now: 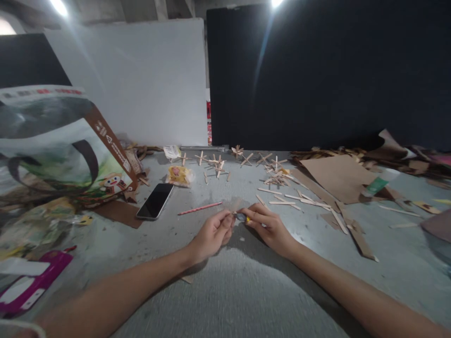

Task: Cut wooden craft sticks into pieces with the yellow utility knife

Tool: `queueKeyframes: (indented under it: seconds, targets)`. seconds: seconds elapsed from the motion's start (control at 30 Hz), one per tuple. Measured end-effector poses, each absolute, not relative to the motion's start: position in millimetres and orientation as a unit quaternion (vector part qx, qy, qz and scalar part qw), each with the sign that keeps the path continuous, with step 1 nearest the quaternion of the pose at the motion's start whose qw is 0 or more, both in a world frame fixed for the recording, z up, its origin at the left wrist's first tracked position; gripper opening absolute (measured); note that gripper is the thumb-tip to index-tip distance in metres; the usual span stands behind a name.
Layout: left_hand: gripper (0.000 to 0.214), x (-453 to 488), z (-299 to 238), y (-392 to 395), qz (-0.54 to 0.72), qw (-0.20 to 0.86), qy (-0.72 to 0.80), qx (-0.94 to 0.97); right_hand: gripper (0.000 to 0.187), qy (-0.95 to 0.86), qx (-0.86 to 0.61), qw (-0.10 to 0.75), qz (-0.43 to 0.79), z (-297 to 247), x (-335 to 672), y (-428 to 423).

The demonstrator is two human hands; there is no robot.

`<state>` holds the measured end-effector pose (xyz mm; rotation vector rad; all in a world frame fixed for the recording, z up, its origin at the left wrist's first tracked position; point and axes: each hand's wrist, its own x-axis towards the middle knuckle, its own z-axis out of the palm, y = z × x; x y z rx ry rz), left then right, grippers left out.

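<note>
My left hand (213,231) is closed in a pinch just above the middle of the table; what its fingertips hold is too small to make out. Facing it, my right hand (273,229) has its fingers closed round a small grey and yellow object (241,216), whose kind I cannot tell. The fingertips of both hands are a short gap apart, with that object between them. A blurred tan sliver shows just beyond my left fingertips. Beyond the hands lie a red-and-white patterned pencil (199,209) and loose wooden craft sticks (283,203).
Crossed-stick shapes (247,159) stand along the back. To the left are a phone (155,202), a yellow packet (179,176), a large printed bag (63,155) and a magenta item (38,281). Brown cardboard (338,178) and a green-and-white tube (378,184) lie at right.
</note>
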<state>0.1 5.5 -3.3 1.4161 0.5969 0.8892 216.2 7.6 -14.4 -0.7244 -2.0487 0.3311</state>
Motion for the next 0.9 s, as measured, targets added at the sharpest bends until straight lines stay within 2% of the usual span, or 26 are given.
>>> queueKeyframes:
  seconds: [0.9]
  targets:
    - [0.049, 1.1, -0.3, 3.0, 0.373, 0.638, 0.237, 0.631, 0.036, -0.830, -0.278, 0.466, 0.130, -17.2, 216.2, 5.4]
